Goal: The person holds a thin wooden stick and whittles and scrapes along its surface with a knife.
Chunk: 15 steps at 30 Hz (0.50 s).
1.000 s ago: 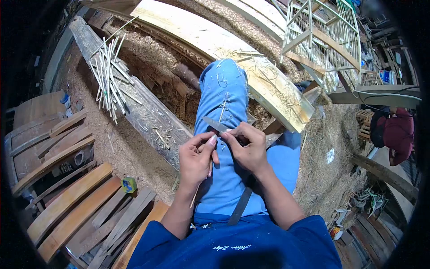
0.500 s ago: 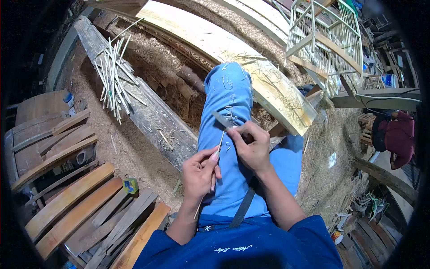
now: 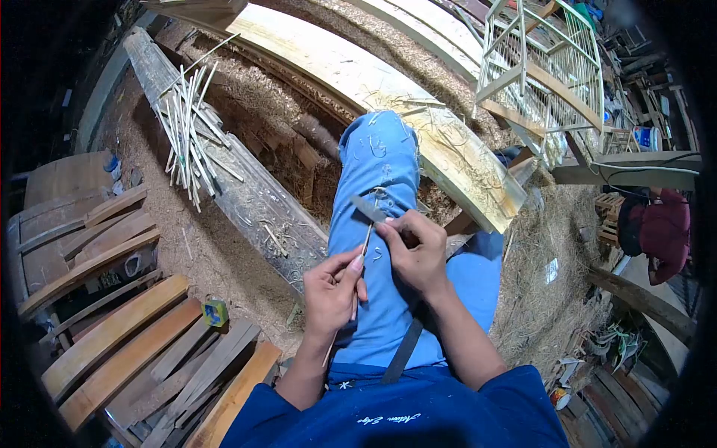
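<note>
My left hand (image 3: pixel 334 291) pinches a thin wooden stick (image 3: pixel 367 240), which runs from below the wrist up towards the blade. My right hand (image 3: pixel 415 249) is closed on a small knife (image 3: pixel 367 208), its flat grey blade pointing up and left across the stick's upper end. Both hands are above my blue trouser leg (image 3: pixel 379 164), on which curled shavings lie. The knife's handle is hidden in my right fingers. To the upper left, a bundle of thin sticks (image 3: pixel 187 134) rests on a weathered plank (image 3: pixel 258 201).
A pale board (image 3: pixel 328 56) with shavings crosses beyond my knee. A barred wooden cage (image 3: pixel 541 71) stands upper right. Curved wood pieces (image 3: pixel 123 328) and a yellow-green tape measure (image 3: pixel 215 313) lie lower left. Another person (image 3: pixel 663 231) in a dark red top is at the far right.
My left hand has moved down, away from the blade, and more of the stick shows between my hands. My right hand with the knife has shifted slightly right and down.
</note>
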Available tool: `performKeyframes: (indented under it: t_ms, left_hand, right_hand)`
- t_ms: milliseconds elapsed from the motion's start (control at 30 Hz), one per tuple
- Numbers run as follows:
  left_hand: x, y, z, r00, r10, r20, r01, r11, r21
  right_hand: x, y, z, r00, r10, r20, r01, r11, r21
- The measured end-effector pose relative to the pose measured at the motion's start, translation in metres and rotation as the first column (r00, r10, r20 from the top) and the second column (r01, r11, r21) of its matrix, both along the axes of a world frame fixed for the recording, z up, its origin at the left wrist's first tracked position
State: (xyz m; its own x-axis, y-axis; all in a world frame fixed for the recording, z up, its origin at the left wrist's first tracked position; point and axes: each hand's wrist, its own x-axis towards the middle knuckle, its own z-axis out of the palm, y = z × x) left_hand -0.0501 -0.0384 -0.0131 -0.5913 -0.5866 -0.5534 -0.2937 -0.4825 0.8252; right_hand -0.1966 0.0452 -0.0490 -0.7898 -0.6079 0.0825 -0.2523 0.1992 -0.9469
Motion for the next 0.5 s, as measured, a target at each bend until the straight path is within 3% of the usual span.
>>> performKeyframes:
  t_ms: [33,300,367,500]
  left_hand:
    - [0.004,0.005,0.000,1.000,0.015,0.006,-0.015,1.000,-0.007]
    - [-0.010,-0.005,0.004,0.999,0.035,-0.003,-0.035,0.999,0.000]
    - [-0.023,-0.012,0.000,0.999,0.035,-0.020,-0.036,0.999,-0.015]
    - [-0.026,-0.017,-0.009,0.999,0.002,-0.054,-0.002,1.000,-0.011]
  right_hand:
    - [-0.003,0.000,0.000,0.999,-0.016,0.036,0.013,0.998,0.057]
    - [-0.002,0.003,0.010,0.998,0.012,0.057,-0.014,0.999,0.034]
    - [-0.001,0.009,0.011,0.996,0.088,0.000,-0.088,0.996,0.012]
    - [0.002,0.007,0.000,0.999,0.014,-0.041,-0.017,0.998,-0.064]
